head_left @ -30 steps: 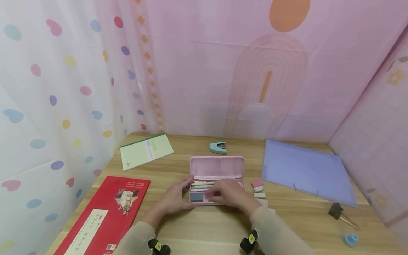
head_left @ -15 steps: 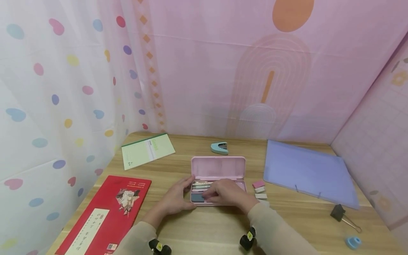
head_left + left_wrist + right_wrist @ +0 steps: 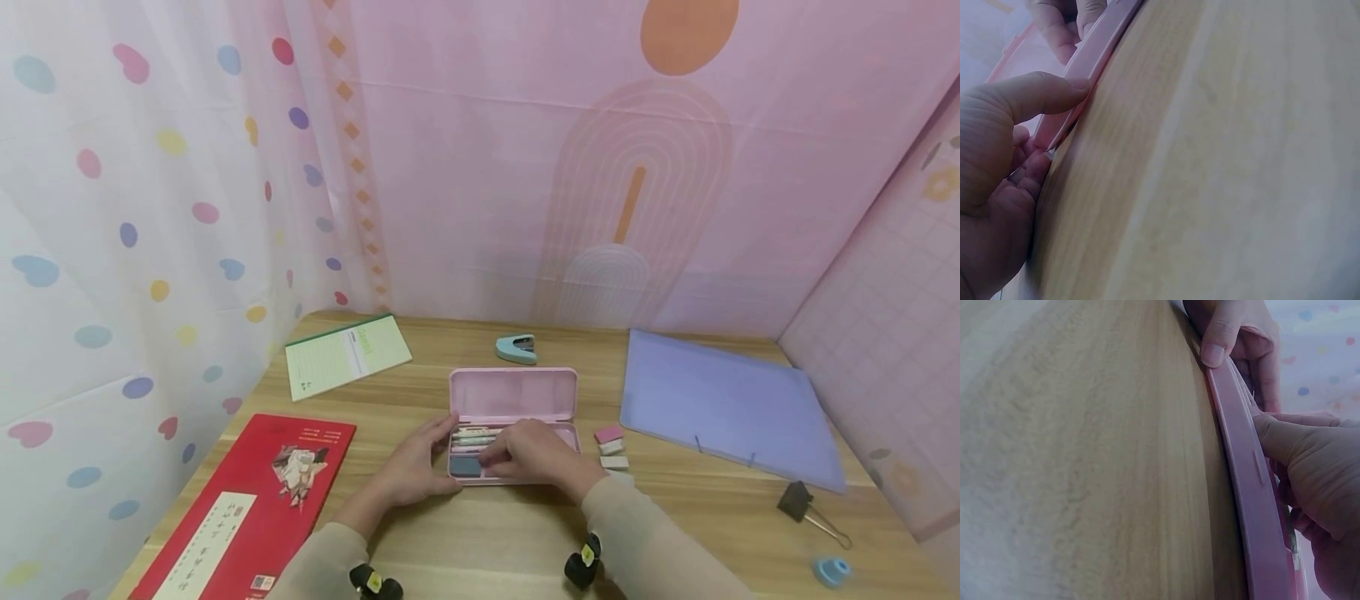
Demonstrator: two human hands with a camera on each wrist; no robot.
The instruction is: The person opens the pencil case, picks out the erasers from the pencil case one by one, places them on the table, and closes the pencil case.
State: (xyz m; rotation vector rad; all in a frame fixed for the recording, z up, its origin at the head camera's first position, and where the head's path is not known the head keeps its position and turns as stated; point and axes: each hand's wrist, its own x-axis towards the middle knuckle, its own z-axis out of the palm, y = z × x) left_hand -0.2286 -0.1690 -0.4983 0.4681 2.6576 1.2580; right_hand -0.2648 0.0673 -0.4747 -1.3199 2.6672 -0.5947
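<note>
An open pink pencil case [image 3: 513,395] lies on the wooden table with its lid raised at the back. Several pens [image 3: 474,439] fill its rear compartment, and a dark grey-blue block [image 3: 465,467] sits in the front left one. My left hand [image 3: 408,467] grips the case's left end, thumb on the front wall and fingers round the side. Inside the case, my right hand [image 3: 536,454] has bent fingers down at the block's right end. The case wall [image 3: 1254,487] hides those fingertips in the right wrist view, so any hold there cannot be made out.
Right of the case lie a pink eraser [image 3: 608,433] and white ones [image 3: 613,462]. Behind stands a light blue stapler [image 3: 516,348]. A green notepad [image 3: 348,357], red book [image 3: 247,500], blue folder [image 3: 727,404], black binder clip [image 3: 795,501] and small blue object [image 3: 831,571] surround them.
Inside the case, my right hand has shifted slightly left to the grey-blue block's end, then stayed nearly still. My left hand keeps its grip on the case. The head view has shifted a little.
</note>
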